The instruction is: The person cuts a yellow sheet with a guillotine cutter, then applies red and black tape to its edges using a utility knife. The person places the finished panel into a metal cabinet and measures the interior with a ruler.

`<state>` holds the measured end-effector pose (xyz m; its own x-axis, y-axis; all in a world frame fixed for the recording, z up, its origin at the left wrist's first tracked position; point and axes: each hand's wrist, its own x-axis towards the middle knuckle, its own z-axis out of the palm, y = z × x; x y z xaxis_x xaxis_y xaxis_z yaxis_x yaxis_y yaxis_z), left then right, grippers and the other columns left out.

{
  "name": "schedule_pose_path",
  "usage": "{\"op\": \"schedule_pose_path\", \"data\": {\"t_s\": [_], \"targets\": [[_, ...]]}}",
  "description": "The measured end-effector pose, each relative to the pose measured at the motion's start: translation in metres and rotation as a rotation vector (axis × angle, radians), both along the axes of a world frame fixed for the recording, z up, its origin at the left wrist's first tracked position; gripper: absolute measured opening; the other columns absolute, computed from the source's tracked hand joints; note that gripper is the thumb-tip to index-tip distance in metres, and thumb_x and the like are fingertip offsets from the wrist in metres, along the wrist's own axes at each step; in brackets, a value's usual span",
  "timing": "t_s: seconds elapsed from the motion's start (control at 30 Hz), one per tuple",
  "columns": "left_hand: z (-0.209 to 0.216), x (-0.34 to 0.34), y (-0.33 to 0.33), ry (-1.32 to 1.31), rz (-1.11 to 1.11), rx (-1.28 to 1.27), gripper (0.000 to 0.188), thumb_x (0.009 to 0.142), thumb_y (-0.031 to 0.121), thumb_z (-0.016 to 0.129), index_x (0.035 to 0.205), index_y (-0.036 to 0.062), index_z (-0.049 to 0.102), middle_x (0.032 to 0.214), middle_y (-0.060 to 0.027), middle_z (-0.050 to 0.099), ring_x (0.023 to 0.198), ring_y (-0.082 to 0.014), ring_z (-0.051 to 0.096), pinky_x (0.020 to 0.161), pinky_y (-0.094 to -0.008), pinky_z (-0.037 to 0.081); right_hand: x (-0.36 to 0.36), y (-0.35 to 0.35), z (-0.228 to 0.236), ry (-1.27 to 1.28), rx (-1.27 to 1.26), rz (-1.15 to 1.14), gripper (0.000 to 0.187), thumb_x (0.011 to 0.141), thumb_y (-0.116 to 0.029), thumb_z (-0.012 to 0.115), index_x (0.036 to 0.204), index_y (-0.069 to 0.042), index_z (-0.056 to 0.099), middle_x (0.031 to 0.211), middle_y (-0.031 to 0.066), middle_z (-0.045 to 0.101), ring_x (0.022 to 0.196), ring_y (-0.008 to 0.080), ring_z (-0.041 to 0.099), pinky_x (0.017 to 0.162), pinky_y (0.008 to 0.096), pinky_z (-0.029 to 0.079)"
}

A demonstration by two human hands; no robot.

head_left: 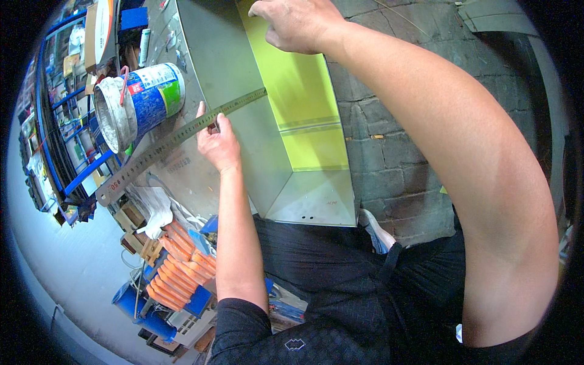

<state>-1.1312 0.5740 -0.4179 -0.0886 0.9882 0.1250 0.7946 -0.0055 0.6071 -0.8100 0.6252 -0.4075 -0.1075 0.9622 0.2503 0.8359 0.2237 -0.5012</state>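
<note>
A long steel ruler (173,139) slants across an open sheet-metal box. Its far end meets the yellow-green inner panel (299,88), and its near end sticks out past the box's left edge. My left hand (220,146) grips the ruler partway along, its thumb and a finger on either side of the strip. The box has bare grey walls (234,79) and a small end wall (313,194) with two dark holes close to me. Over the panel's far part is my right hand (301,25), fingers curled in; whatever they hold, if anything, is hidden.
To the left lies a blue-and-white bucket (152,91) on its side, crusted inside, near a sealant tube (144,47). A blue-framed rack (73,97) stands beyond. Orange wrapped bundles (176,277) sit lower left. Grey paving (389,176) runs along the box's right.
</note>
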Motion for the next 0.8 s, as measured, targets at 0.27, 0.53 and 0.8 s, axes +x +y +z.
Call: {"op": "schedule_pose_path", "data": {"t_s": [0.27,0.53,0.8], "targets": [[0.0,0.003,0.009,0.069,-0.021,0.038,0.046,0.093,0.003,0.068,0.139,0.0028,0.065,0.103,-0.0032,0.073,0.081,-0.008,0.064,0.076,-0.0267,0.055,0.002,-0.001,0.0,0.019,-0.013,0.007,0.024,0.085,-0.017,0.064,0.106,-0.013,0.074,0.1,0.0085,0.076,0.109,0.0242,0.069,0.126,0.0472,0.028],[0.0,0.005,0.008,0.061,-0.01,0.044,0.045,0.093,0.004,0.069,0.138,0.0041,0.066,0.104,-0.0037,0.074,0.082,-0.0084,0.066,0.077,-0.0271,0.056,0.0,0.002,-0.003,0.0,-0.009,-0.003,0.023,0.085,-0.015,0.062,0.104,-0.013,0.074,0.097,0.0092,0.076,0.106,0.025,0.07,0.125,0.0473,0.028],[-0.012,-0.002,0.013,-0.026,-0.056,0.104,0.046,0.094,0.006,0.07,0.139,0.0053,0.065,0.1,-0.0002,0.074,0.081,-0.0067,0.063,0.076,-0.0256,0.053,0.002,-0.001,0.001,0.017,-0.01,0.004,0.023,0.084,-0.014,0.062,0.103,-0.012,0.074,0.096,0.0101,0.076,0.106,0.0261,0.07,0.125,0.0479,0.028]]}}
